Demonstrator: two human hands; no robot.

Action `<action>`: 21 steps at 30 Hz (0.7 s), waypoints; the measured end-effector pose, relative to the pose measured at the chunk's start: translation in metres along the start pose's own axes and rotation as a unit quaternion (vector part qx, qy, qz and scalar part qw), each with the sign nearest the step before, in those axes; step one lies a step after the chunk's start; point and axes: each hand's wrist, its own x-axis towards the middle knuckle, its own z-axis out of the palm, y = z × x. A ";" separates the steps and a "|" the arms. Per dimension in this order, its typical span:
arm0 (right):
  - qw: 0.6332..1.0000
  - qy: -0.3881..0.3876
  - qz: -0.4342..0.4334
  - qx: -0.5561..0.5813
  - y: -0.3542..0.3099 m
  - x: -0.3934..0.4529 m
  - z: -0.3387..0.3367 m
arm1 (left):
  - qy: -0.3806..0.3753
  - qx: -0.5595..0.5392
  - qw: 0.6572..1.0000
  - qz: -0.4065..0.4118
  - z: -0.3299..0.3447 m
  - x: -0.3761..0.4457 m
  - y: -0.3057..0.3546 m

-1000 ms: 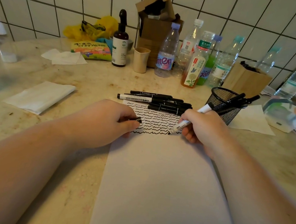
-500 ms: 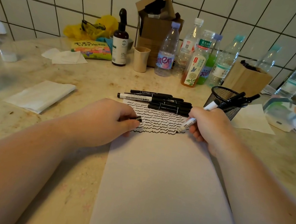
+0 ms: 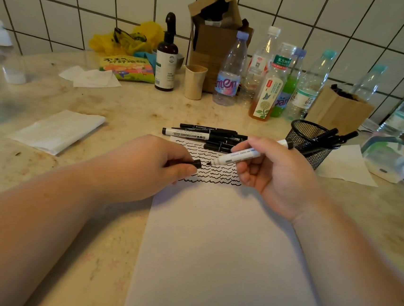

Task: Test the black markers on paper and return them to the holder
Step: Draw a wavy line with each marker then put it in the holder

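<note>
While the right hand (image 3: 275, 174) holds the marker (image 3: 242, 154) lifted off the paper (image 3: 211, 252), fingers wrapped round the barrel, the nib points at the cap (image 3: 197, 164) pinched between the left hand's (image 3: 150, 165) thumb and forefinger. Nib and cap are near but apart; recapping looks like the step in hand.

Risks:
- Nib could miss the cap mouth and ink the left fingertips (the opening is small and partly covered by the thumb).
- A cap pushed on askew may not seat, and the marker would dry out in the holder (image 3: 308, 141).
- The holder stands just beyond the right knuckles, with pens leaning out its far side; a hurried reach could knock it or tip them out.
- The loose markers (image 3: 207, 135) lie just ahead of both grips, at the top edge of the paper. A sweeping wrist could roll them, or drag across the fresh squiggles (image 3: 209, 173).

Hard to make out:
- Most of the cap is buried in the left fist; only its open end shows.
- Whether the last line is dry cannot be told.
- Count of pens in the holder unclear; the mesh hides their lower ends.
</note>
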 end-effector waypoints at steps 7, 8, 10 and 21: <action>0.997 -0.035 -0.020 -0.064 0.005 -0.001 0.000 | -0.004 -0.016 1.000 0.005 0.001 -0.001 0.002; 0.996 -0.042 -0.020 -0.071 0.006 -0.001 0.000 | -0.003 -0.015 1.000 0.007 0.001 0.000 0.003; 0.996 -0.048 -0.020 -0.074 0.006 -0.001 0.000 | 0.001 -0.014 1.000 0.005 0.001 0.000 0.004; 0.990 -0.093 -0.048 -0.091 0.001 -0.005 -0.004 | -0.023 -0.150 0.988 -0.004 0.001 -0.003 0.006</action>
